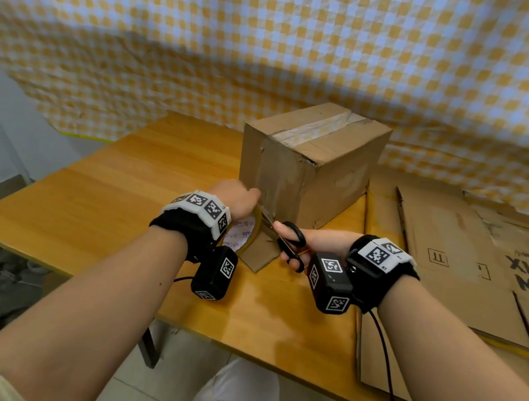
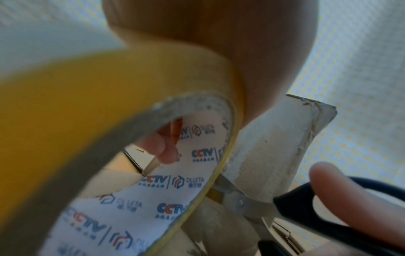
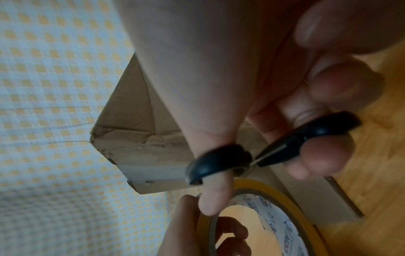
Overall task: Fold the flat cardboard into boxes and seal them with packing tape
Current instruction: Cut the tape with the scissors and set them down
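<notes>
Upright on the wooden table (image 1: 128, 178) stands the assembled cardboard box (image 1: 311, 159), its top seam already covered by a strip of tape running down the near face. Just beside its lower near corner, the left hand (image 1: 234, 195) curls its fingers through the core of the packing tape roll (image 1: 243, 235), apparently holding it off the box so the strip between them stays taut for a clean cut. The right hand (image 1: 315, 243) has thumb and fingers through the black handles of the scissors (image 1: 288, 238), blades parted and reaching in at that stretched strip, right by the roll's edge. A loose bottom flap (image 1: 260, 251) juts out under the roll. Flattened cartons (image 1: 456, 251) lie stacked to the right, presumably awaiting folding. Behind hangs a yellow checked cloth (image 1: 280, 47).
</notes>
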